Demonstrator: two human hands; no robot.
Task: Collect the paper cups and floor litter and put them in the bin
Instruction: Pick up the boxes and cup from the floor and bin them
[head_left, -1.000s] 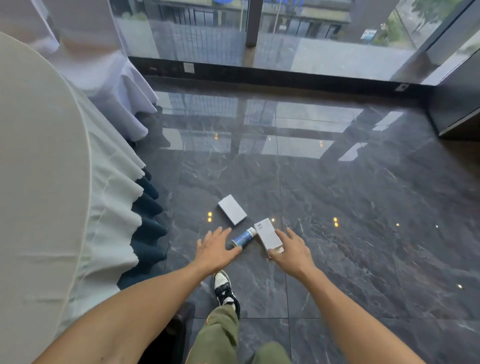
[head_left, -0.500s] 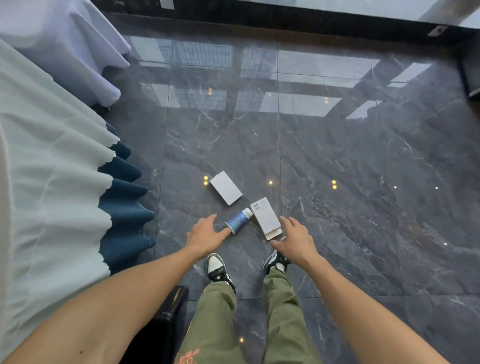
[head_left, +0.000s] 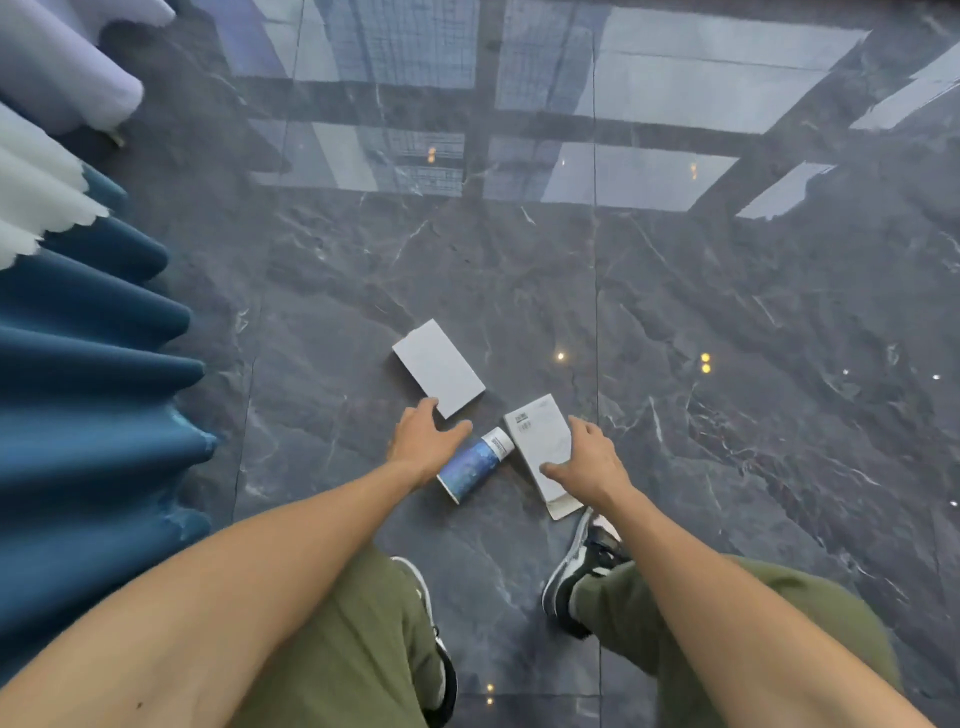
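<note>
On the marble floor (head_left: 727, 322), barcode-labelled white box (head_left: 540, 441), print unreadable.

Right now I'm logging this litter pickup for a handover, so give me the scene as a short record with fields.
Setting: dark marble floor, blue pleated table skirt at the left
Litter: plain white box; blue tube lying on its side; labelled white box
Left hand: fingers spread, between the plain box and the tube, no grip yet
Right hand: resting on the labelled box, thumb and fingers at its two long edges
Bin: not in view
Paper cups: none in view
</note>
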